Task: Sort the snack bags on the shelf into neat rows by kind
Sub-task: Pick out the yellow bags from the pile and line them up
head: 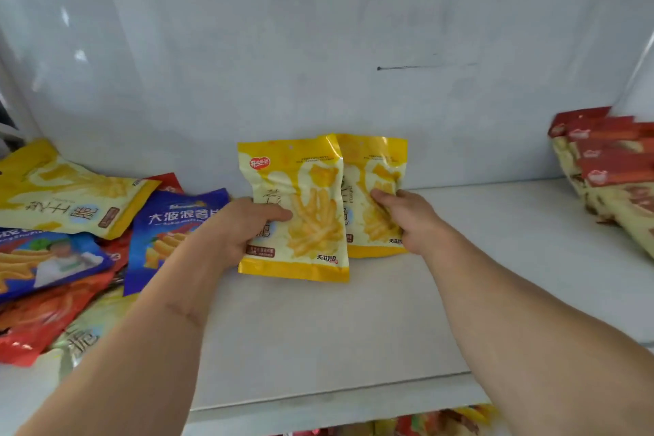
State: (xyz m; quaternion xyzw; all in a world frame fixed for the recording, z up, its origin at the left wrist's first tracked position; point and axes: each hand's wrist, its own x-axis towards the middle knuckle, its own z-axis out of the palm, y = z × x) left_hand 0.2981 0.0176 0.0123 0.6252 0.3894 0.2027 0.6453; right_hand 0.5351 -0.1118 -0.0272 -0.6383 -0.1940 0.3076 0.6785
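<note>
The yellow bags (297, 209) are glossy plastic film, faintly creased. The blue bag (170, 223) and red bags (608, 149) show the same shiny film. The shelf (318, 329) looks smooth, matt white; its back wall (247, 64) is glossy, catching reflections.

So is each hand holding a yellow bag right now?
Yes, the left hand grips the front yellow bag and the right hand the one behind it.
</note>
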